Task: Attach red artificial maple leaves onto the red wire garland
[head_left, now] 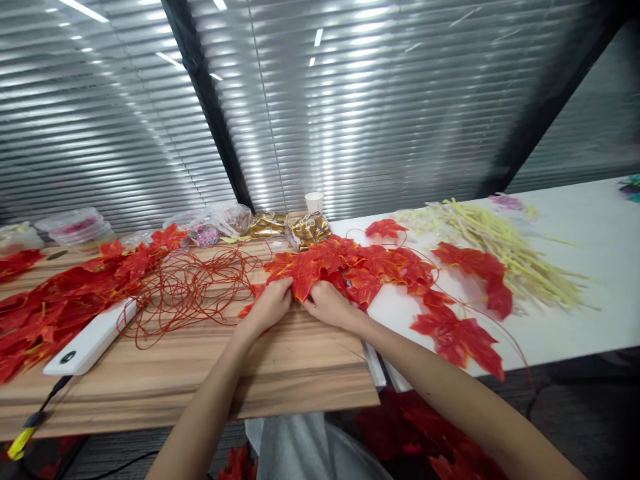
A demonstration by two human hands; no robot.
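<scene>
My left hand [271,305] has its fingers closed at the lower left edge of a red artificial maple leaf [306,270]. Just to the right, my right hand [329,304] is curled in under the same leaf, thumb and fingers together. The leaf hides the fingertips of both hands in part, so any string or stem between them cannot be made out. More red leaves [380,263] spread from there to the right along a thin red cord. Left of my hands lies a loose tangle of red cord [195,287] on the wooden board.
A heap of red leaves [65,293] and a white power bank [93,340] with a cable lie at left. Gold packets [309,231], a paper cup [314,202] and plastic tubs [75,227] stand behind. Yellow strips [510,247] lie on the white table [600,287].
</scene>
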